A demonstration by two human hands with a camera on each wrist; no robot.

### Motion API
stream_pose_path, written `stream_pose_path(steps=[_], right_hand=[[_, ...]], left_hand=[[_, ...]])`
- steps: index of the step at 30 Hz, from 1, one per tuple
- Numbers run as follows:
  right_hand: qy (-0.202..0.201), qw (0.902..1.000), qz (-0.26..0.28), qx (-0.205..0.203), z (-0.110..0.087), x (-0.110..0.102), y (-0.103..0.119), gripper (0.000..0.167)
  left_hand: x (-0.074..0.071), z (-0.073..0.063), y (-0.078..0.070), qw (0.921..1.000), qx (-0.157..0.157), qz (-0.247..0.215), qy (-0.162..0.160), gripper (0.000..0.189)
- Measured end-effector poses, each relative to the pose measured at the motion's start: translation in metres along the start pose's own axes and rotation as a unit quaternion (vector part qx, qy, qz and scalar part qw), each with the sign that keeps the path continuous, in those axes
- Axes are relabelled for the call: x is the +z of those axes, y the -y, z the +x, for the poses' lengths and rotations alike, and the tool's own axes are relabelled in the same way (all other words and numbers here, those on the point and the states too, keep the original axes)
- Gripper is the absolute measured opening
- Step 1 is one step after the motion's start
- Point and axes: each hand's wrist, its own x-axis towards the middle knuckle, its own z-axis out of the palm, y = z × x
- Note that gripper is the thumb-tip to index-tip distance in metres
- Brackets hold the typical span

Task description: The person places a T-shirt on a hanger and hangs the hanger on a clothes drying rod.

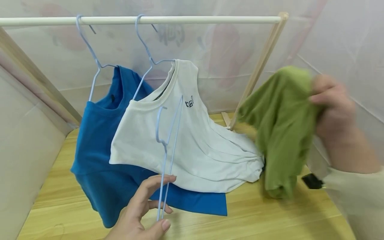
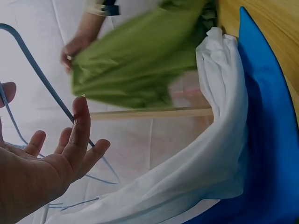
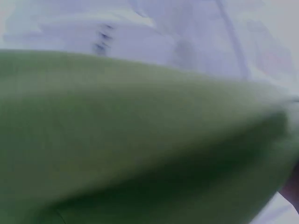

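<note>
My left hand (image 1: 141, 206) holds a light-blue wire clothes hanger (image 1: 164, 163) upright, its hook at the top, in front of a white shirt (image 1: 192, 133). In the left wrist view the hanger's wire (image 2: 44, 74) runs across the spread fingers. On the right, my right hand (image 1: 336, 103) grips a green shirt (image 1: 285, 133) by its upper edge; the cloth hangs down and is blurred. Green cloth (image 3: 117, 126) fills most of the right wrist view and hides most of that hand. The white shirt and a blue shirt (image 1: 99, 140) hang on similar hangers.
A white rail (image 1: 210, 20) on wooden posts (image 1: 261, 66) carries the two hung shirts. Their lower parts reach down over the wood-grain tabletop (image 1: 54, 200). Pale sheeting (image 1: 339, 36) stands behind and at the sides.
</note>
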Motion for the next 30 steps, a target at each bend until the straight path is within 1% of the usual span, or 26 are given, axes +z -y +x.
stream_pose_path(steps=[1,3,5,7,8,9,10,11,12,13,14,15,16,17,19,20,21,22,23,24,25,26,27,28,29,30], right_hand=[[0.025,0.9987,-0.029,0.034,-0.005,0.002,-0.015,0.032],[0.051,0.9915,-0.078,0.090,-0.015,0.007,-0.047,0.034],[0.087,0.9771,-0.127,0.147,-0.026,0.011,-0.077,0.029],[0.129,0.9581,-0.169,0.192,-0.037,0.016,-0.106,0.023],[0.152,0.9432,-0.197,0.220,-0.043,0.019,-0.118,0.019],[0.182,0.9262,-0.220,0.247,-0.049,0.022,-0.129,0.016],[0.222,0.9070,-0.245,0.261,-0.054,0.024,-0.138,0.017],[0.256,0.8865,-0.274,0.271,-0.060,0.025,-0.146,0.024],[0.286,0.8648,-0.310,0.273,-0.065,0.026,-0.151,0.034],[0.311,0.8439,-0.342,0.273,-0.071,0.027,-0.154,0.045],[0.331,0.8258,-0.371,0.267,-0.076,0.026,-0.157,0.051],[0.345,0.8130,-0.394,0.254,-0.081,0.024,-0.159,0.055],[0.350,0.8008,-0.423,0.240,-0.086,0.021,-0.160,0.055],[0.346,0.7910,-0.447,0.234,-0.092,0.017,-0.159,0.054],[0.348,0.7793,-0.478,0.209,-0.104,0.005,-0.159,0.048],[0.350,0.7687,-0.501,0.191,-0.111,-0.001,-0.159,0.044],[0.349,0.7555,-0.527,0.172,-0.118,-0.007,-0.159,0.042],[0.350,0.7391,-0.555,0.153,-0.124,-0.013,-0.159,0.041],[0.351,0.7184,-0.586,0.129,-0.131,-0.018,-0.158,0.042],[0.353,0.6922,-0.621,0.099,-0.137,-0.023,-0.158,0.044],[0.353,0.6630,-0.656,0.077,-0.142,-0.026,-0.158,0.046],[0.351,0.6361,-0.685,0.061,-0.147,-0.030,-0.158,0.050],[0.349,0.6146,-0.706,0.048,-0.151,-0.033,-0.158,0.053],[0.347,0.5978,-0.722,0.034,-0.155,-0.036,-0.159,0.055],[0.344,0.5874,-0.732,0.020,-0.158,-0.040,-0.161,0.055],[0.340,0.5841,-0.737,0.012,-0.161,-0.042,-0.162,0.052]], left_hand=[[0.000,0.000,0.001,1.0000,-0.005,-0.005,0.001,0.068],[0.000,-0.002,0.003,0.9998,-0.013,-0.016,0.002,0.067],[0.001,-0.003,0.004,0.9992,-0.029,-0.027,0.005,0.066],[0.002,-0.005,0.005,0.9988,-0.038,-0.031,0.006,0.066],[0.002,-0.006,0.005,0.9987,-0.041,-0.030,0.006,0.066],[0.003,-0.006,0.005,0.9986,-0.043,-0.029,0.006,0.066],[0.003,-0.007,0.006,0.9987,-0.042,-0.028,0.006,0.066],[0.003,-0.007,0.006,0.9988,-0.041,-0.027,0.007,0.066],[0.004,-0.008,0.006,0.9990,-0.036,-0.027,0.008,0.067],[0.004,-0.008,0.006,0.9991,-0.033,-0.027,0.008,0.067],[0.005,-0.009,0.007,0.9991,-0.031,-0.027,0.008,0.068],[0.005,-0.009,0.007,0.9991,-0.030,-0.028,0.008,0.068],[0.005,-0.010,0.007,0.9992,-0.030,-0.027,0.008,0.068],[0.005,-0.011,0.007,0.9991,-0.030,-0.028,0.007,0.068],[0.006,-0.012,0.007,0.9991,-0.033,-0.028,0.006,0.068],[0.006,-0.013,0.008,0.9990,-0.034,-0.027,0.005,0.068],[0.006,-0.014,0.008,0.9990,-0.036,-0.026,0.005,0.068],[0.006,-0.014,0.007,0.9990,-0.037,-0.025,0.005,0.068],[0.006,-0.014,0.007,0.9989,-0.041,-0.024,0.004,0.068],[0.006,-0.014,0.006,0.9989,-0.042,-0.022,0.003,0.068],[0.006,-0.014,0.006,0.9988,-0.045,-0.019,0.003,0.068],[0.007,-0.014,0.005,0.9988,-0.046,-0.017,0.002,0.068],[0.007,-0.014,0.005,0.9989,-0.044,-0.016,0.001,0.067],[0.007,-0.014,0.004,0.9988,-0.046,-0.016,0.000,0.067],[0.007,-0.013,0.004,0.9987,-0.049,-0.016,-0.001,0.066],[0.008,-0.013,0.004,0.9984,-0.054,-0.016,-0.002,0.066]])
